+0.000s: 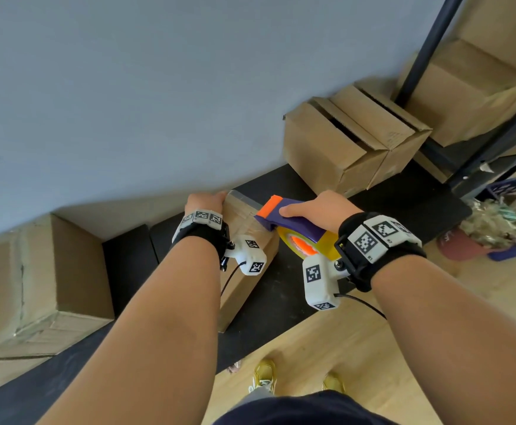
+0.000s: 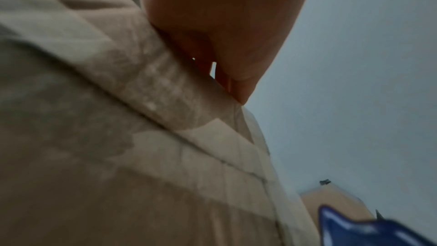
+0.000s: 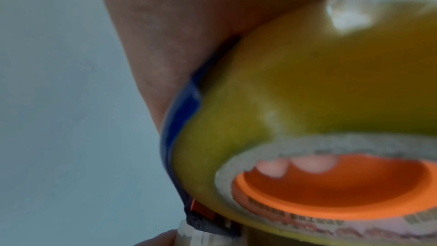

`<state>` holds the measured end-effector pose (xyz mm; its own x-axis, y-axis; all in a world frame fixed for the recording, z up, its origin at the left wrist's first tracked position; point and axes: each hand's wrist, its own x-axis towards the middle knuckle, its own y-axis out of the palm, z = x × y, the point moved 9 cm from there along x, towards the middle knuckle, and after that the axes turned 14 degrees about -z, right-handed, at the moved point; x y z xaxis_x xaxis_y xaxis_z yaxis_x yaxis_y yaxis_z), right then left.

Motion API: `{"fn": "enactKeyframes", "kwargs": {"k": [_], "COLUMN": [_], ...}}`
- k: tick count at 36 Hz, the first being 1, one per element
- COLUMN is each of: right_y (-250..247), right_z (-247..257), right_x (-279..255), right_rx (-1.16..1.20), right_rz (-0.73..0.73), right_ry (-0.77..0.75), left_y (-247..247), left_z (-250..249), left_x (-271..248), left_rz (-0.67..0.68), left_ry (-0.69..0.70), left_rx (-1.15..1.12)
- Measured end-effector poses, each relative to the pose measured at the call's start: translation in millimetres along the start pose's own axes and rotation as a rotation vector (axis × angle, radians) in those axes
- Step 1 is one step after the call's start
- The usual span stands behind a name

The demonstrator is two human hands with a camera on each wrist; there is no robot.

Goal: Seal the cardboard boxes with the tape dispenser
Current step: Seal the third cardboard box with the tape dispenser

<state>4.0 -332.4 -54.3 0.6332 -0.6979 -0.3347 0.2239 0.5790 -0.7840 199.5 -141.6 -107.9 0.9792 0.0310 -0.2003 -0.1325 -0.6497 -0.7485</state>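
Observation:
A small cardboard box (image 1: 247, 280) stands on the black bench, its top crossed by clear tape (image 1: 244, 202). My left hand (image 1: 206, 202) grips the box's far top edge, fingers curled over it; the left wrist view shows the fingers (image 2: 236, 74) on the taped cardboard (image 2: 141, 137). My right hand (image 1: 318, 208) grips the purple and orange tape dispenser (image 1: 284, 220) with its yellow roll (image 1: 305, 243), the orange nose at the box's top right. In the right wrist view the tape roll (image 3: 307, 91) fills the frame, with fingertips (image 3: 298, 166) inside its orange core.
An open-flapped cardboard box (image 1: 351, 139) stands on the bench at the back right by a dark shelf frame (image 1: 425, 53) holding more boxes. A large box (image 1: 36, 280) sits at the left. The grey wall (image 1: 128, 102) is close behind. Wooden floor and my shoes (image 1: 264, 377) are below.

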Motion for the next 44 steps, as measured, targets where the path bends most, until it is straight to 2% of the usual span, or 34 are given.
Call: {"fn": "enactKeyframes", "kwargs": {"k": [2,4,5,8,10,12,16,23,28,36,44], "right_y": [1,3,4,5,6,6,6,5,4,6,-2], "right_z": [-2,-5,-5,-5,-5,-5,-6,-6,-7,-23,-41], "right_x": [1,2,2,3,2,3,3,-1,-4,-13,-16], "right_rx": [0.006,0.008,0.01,0.023,0.028,0.038,0.056,0.111,0.136,0.217,0.188], "right_rz": [0.006,0.01,0.01,0.007,0.007,0.007,0.007,0.036,0.043,0.076,0.082], "right_ry": [0.015,0.022,0.026,0.034,0.036,0.035,0.034,0.022,0.012,0.039,0.03], "left_y": [3,7,13,19,10,5,-11,11,21,16,16], "left_z": [0,-1,3,1,-7,-11,-21,-37,-30,-30,-29], "left_x": [-2,-4,-2,3,-1,-5,-12,-51,-73,-78,-74], "left_rz": [0.031,0.087,0.129,0.13,0.069,0.003,-0.21,-0.268,-0.245,-0.221,-0.225], "left_ry": [0.006,0.044,0.013,0.114,0.184,0.181,0.237,0.566,0.62,0.559,0.537], "left_rx": [0.005,0.115,0.145,0.276,0.285,0.215,0.124,0.369,0.487,0.471,0.469]}}
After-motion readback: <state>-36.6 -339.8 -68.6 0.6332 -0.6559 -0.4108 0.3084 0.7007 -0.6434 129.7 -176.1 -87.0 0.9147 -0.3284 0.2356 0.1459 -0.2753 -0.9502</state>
